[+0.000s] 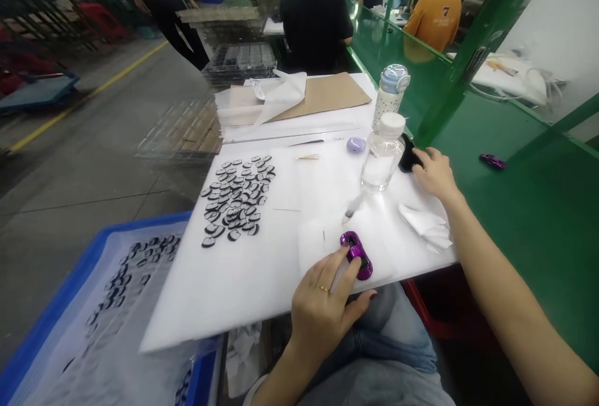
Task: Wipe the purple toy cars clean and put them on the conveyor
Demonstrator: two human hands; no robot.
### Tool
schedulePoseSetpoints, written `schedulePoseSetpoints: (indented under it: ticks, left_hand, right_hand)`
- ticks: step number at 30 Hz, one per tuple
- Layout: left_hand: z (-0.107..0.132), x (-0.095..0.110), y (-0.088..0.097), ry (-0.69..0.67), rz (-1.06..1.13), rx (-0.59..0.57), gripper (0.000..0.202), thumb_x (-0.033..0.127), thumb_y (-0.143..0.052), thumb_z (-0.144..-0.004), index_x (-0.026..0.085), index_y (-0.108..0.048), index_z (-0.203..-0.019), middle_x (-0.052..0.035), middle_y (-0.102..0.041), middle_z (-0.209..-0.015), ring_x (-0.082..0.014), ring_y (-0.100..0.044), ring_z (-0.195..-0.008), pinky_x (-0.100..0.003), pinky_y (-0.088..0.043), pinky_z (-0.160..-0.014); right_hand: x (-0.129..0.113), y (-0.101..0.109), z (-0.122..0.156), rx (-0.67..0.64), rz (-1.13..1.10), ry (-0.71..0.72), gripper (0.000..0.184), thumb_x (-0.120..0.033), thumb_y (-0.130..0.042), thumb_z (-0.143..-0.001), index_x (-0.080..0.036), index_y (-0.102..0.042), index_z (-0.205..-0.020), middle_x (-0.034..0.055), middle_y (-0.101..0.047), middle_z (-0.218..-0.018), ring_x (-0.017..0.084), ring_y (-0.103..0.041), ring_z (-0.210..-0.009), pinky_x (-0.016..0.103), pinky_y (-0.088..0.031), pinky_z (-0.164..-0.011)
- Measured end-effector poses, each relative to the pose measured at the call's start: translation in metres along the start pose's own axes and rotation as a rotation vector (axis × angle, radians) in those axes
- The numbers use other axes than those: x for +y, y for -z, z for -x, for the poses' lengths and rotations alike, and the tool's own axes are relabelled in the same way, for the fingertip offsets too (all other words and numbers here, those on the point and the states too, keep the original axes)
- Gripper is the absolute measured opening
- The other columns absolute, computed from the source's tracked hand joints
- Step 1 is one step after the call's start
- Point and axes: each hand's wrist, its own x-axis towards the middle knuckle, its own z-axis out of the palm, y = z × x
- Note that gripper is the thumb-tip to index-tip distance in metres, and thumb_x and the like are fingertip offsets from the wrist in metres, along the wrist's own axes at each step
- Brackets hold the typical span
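A shiny purple toy car (360, 261) with dark windows lies on the white foam-covered table near its front edge. My left hand (322, 300) holds it lightly against the surface, index and middle fingertips on its side and roof, thumb a little off it. At the table's right edge, my right hand (435, 172) has its fingers bent and apart over a black object (409, 155) that looks like a phone, partly hidden by a bottle. Just beyond the car lies a thin pen-like tool (350, 212). A crumpled white cloth or tissue (427, 226) lies below my right hand.
Many small black-rimmed parts (236, 197) spread over the table's left. A clear bottle (378, 159), a dotted flask (389, 97) and a lilac case (356, 145) stand beyond. Left below is a blue-rimmed tray (107, 231); another purple car (492, 161) lies on the green bench.
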Motion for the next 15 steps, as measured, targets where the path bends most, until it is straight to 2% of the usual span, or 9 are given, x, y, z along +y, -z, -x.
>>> schedulePoseSetpoints:
  ticks: [3, 5, 7, 9, 13, 15]
  left_hand:
    - [0.000, 0.001, 0.001, 0.016, 0.008, 0.000, 0.035, 0.038, -0.062, -0.094, 0.012, -0.065, -0.118, -0.0156, -0.073, -0.114, -0.0245, -0.071, -0.099, -0.035, -0.060, -0.084]
    - [0.001, 0.001, 0.002, 0.027, 0.019, -0.006, 0.035, 0.036, -0.062, -0.093, 0.012, -0.063, -0.119, -0.0153, -0.073, -0.114, -0.0244, -0.071, -0.101, -0.035, -0.059, -0.086]
    - [0.003, 0.000, 0.002, 0.027, 0.021, -0.004, 0.034, 0.033, -0.063, -0.093, 0.011, -0.063, -0.119, -0.0153, -0.074, -0.114, -0.0245, -0.072, -0.102, -0.035, -0.059, -0.086]
    - [0.006, -0.001, 0.002, 0.033, 0.019, 0.001, 0.033, 0.032, -0.064, -0.092, 0.012, -0.062, -0.118, -0.0150, -0.074, -0.113, -0.0245, -0.072, -0.101, -0.035, -0.058, -0.085]
    - [0.007, -0.001, 0.003, 0.061, 0.025, 0.007, 0.030, 0.030, -0.063, -0.092, 0.014, -0.061, -0.118, -0.0132, -0.075, -0.110, -0.0237, -0.072, -0.100, -0.035, -0.057, -0.083]
    - [0.003, 0.000, 0.006, 0.113, 0.034, -0.026, 0.031, 0.029, -0.063, -0.092, 0.015, -0.060, -0.120, -0.0128, -0.075, -0.113, -0.0235, -0.071, -0.102, -0.035, -0.056, -0.085]
  right_hand:
    - [0.009, -0.006, -0.014, 0.026, -0.051, -0.004, 0.028, -0.024, -0.069, -0.080, -0.024, -0.076, -0.107, 0.0132, -0.066, -0.124, 0.038, -0.057, -0.119, 0.056, -0.046, -0.095]
    - [0.012, -0.006, -0.015, 0.055, -0.103, -0.009, 0.028, -0.029, -0.060, -0.087, -0.022, -0.075, -0.110, 0.0135, -0.067, -0.123, 0.034, -0.060, -0.118, 0.048, -0.047, -0.094]
    - [0.018, -0.004, -0.013, 0.072, -0.168, -0.037, 0.029, -0.030, -0.055, -0.090, -0.019, -0.075, -0.107, 0.0130, -0.072, -0.109, 0.028, -0.066, -0.106, 0.039, -0.051, -0.086]
    - [0.023, -0.002, -0.010, 0.096, -0.223, -0.087, 0.024, -0.027, -0.056, -0.089, -0.018, -0.076, -0.096, 0.0112, -0.074, -0.093, 0.025, -0.070, -0.093, 0.035, -0.052, -0.078]
    - [0.020, 0.015, 0.010, 0.208, -0.271, -0.144, 0.018, -0.030, -0.056, -0.088, -0.024, -0.073, -0.086, 0.0061, -0.072, -0.085, 0.025, -0.070, -0.084, 0.040, -0.052, -0.074]
    - [0.010, 0.028, 0.031, 0.203, -0.256, -0.096, 0.016, -0.032, -0.057, -0.088, -0.026, -0.070, -0.082, 0.0044, -0.069, -0.078, 0.024, -0.067, -0.076, 0.039, -0.050, -0.070]
